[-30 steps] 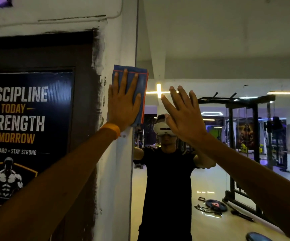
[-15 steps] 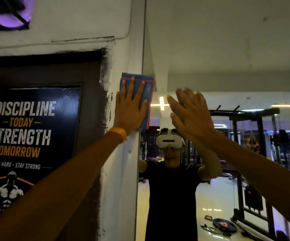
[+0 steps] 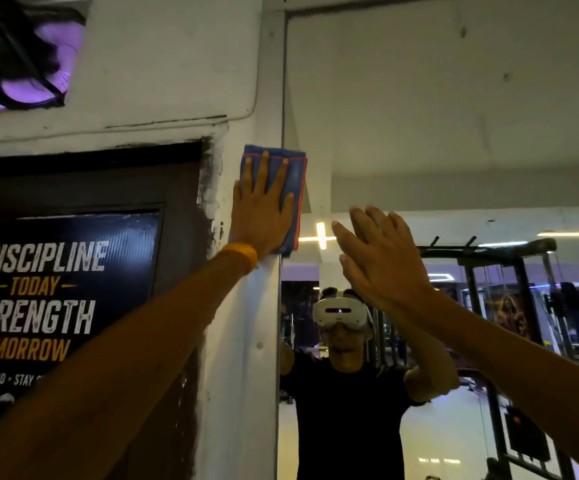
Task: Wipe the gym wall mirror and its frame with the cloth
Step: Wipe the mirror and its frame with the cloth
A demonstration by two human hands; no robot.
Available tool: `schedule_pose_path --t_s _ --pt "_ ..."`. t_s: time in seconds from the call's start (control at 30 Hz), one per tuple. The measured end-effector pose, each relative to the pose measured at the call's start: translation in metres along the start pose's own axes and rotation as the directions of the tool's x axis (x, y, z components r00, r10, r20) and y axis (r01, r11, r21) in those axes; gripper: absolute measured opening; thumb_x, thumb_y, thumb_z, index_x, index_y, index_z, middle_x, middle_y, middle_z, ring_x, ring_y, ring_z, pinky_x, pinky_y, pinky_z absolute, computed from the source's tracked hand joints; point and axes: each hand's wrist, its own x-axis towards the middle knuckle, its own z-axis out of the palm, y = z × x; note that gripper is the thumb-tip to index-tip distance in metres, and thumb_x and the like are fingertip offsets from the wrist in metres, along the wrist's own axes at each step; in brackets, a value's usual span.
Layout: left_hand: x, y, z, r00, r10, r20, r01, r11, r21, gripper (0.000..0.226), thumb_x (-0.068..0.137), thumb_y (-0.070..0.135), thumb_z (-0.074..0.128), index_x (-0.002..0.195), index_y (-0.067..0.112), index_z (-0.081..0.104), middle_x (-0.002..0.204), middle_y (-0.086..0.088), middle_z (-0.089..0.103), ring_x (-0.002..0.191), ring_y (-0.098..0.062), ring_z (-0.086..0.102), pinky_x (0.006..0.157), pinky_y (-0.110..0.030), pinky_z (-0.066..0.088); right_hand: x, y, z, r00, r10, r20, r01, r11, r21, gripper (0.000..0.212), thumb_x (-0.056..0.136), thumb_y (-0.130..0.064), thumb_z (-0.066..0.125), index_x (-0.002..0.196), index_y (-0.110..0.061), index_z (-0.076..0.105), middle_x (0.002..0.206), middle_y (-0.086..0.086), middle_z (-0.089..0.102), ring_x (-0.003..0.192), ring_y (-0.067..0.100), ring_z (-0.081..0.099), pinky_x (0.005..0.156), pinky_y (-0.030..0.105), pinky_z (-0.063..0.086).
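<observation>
A folded blue cloth with orange edging lies flat against the left frame of the wall mirror. My left hand presses it there with straight, spread fingers; an orange band sits on that wrist. My right hand is raised in front of the glass with straight fingers and holds nothing; whether it touches the mirror I cannot tell. The mirror reflects a person in a black shirt and white headset, plus gym racks.
Left of the frame is a white wall strip, then a dark panel with a motivational poster. A vent with a purple glow sits at the top left. The frame's top corner is just above the cloth.
My view has tilted upward, bringing the mirror's top corner into sight. My left hand and the cloth have slid a little up the left frame. My right hand stays raised and open.
</observation>
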Motion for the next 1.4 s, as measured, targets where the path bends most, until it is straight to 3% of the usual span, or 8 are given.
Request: schedule_pose_path --t_s 0.1,0.3,0.47,0.57,0.83,1.1,1.27,1.4 --pt "0.043 -0.002 -0.007 0.999 -0.037 0.0 0.037 0.999 0.023 0.095 0.089 0.076 -0.005 0.165 0.02 0.007 0.173 -0.014 -0.003 0.159 -0.037 -0.008 0.129 -0.053 0.0 0.006 0.003 0.0 0.999 -0.029 -0.035 0.029 1.0 -0.009 0.056 0.101 -0.048 0.036 0.147 -0.02 0.051 0.153 0.019 0.049 0.142 0.042 0.044 0.116 0.059 0.033" --pt "-0.052 0.001 0.016 0.996 0.066 -0.066 -0.068 0.997 -0.043 0.075 0.104 0.063 0.01 0.164 0.018 0.014 0.172 -0.014 0.004 0.159 -0.037 -0.003 0.124 -0.032 -0.022 0.036 0.007 -0.016 0.998 -0.013 -0.068 0.016 0.999 0.041 0.058 0.1 -0.045 0.037 0.152 -0.02 0.047 0.16 0.017 0.04 0.148 0.039 0.036 0.118 0.058 0.029" --pt "0.029 -0.017 -0.003 0.996 0.087 -0.008 -0.087 0.996 -0.003 0.095 0.09 0.081 -0.004 0.163 0.022 0.004 0.173 -0.012 -0.002 0.158 -0.032 -0.012 0.127 -0.048 -0.007 0.069 0.01 -0.009 1.0 0.015 -0.011 -0.014 0.999 0.036 0.062 0.103 -0.05 0.026 0.159 -0.025 0.033 0.166 0.015 0.029 0.154 0.038 0.024 0.122 0.058 0.021" --pt "0.072 -0.011 -0.01 1.0 -0.016 -0.012 0.016 1.0 0.025 0.091 0.086 0.07 -0.003 0.165 0.025 0.006 0.174 -0.011 -0.004 0.159 -0.035 -0.009 0.129 -0.055 0.004 0.068 0.009 0.001 0.999 0.027 -0.028 -0.026 0.999 0.048 0.065 0.103 -0.052 0.015 0.161 -0.026 0.03 0.168 0.014 0.025 0.156 0.037 0.02 0.124 0.057 0.014" --pt "-0.019 -0.022 0.028 0.984 0.117 -0.135 -0.127 0.99 -0.067 0.074 0.103 0.068 0.012 0.163 0.025 0.0 0.171 -0.005 -0.007 0.158 -0.033 -0.01 0.122 -0.032 -0.024 0.066 0.008 0.008 0.998 0.043 -0.036 -0.041 0.998 0.045 0.066 0.102 -0.053 0.012 0.162 -0.028 0.026 0.17 0.012 0.022 0.157 0.035 0.016 0.123 0.052 0.005" --pt "0.149 -0.022 -0.011 0.998 -0.051 -0.039 0.052 0.998 0.034 0.072 0.106 0.056 0.023 0.166 0.022 0.004 0.174 -0.011 -0.005 0.159 -0.037 -0.009 0.129 -0.054 0.006 0.066 0.012 0.015 0.995 0.013 -0.103 -0.011 1.0 0.028 0.061 0.105 -0.052 0.023 0.159 -0.026 0.035 0.165 0.015 0.033 0.153 0.038 0.029 0.12 0.057 0.021" --pt "0.08 -0.014 0.003 0.991 0.039 -0.127 -0.038 0.999 0.007 0.08 0.094 0.064 0.004 0.164 0.025 0.002 0.173 -0.011 -0.002 0.158 -0.032 -0.012 0.127 -0.048 0.0 0.066 0.011 0.016 0.992 0.024 -0.122 -0.022 1.0 0.022 0.06 0.104 -0.051 0.026 0.158 -0.026 0.035 0.164 0.015 0.035 0.153 0.037 0.03 0.12 0.056 0.018" --pt "0.043 -0.021 0.009 0.993 0.09 -0.075 -0.095 0.993 -0.065 0.076 0.095 0.065 0.01 0.161 0.028 -0.001 0.173 -0.007 -0.005 0.155 -0.026 -0.017 0.123 -0.042 -0.008 0.073 0.009 0.005 0.996 0.025 -0.09 -0.021 0.999 0.048 0.063 0.1 -0.052 0.026 0.155 -0.025 0.042 0.16 0.016 0.04 0.15 0.039 0.034 0.12 0.059 0.024"
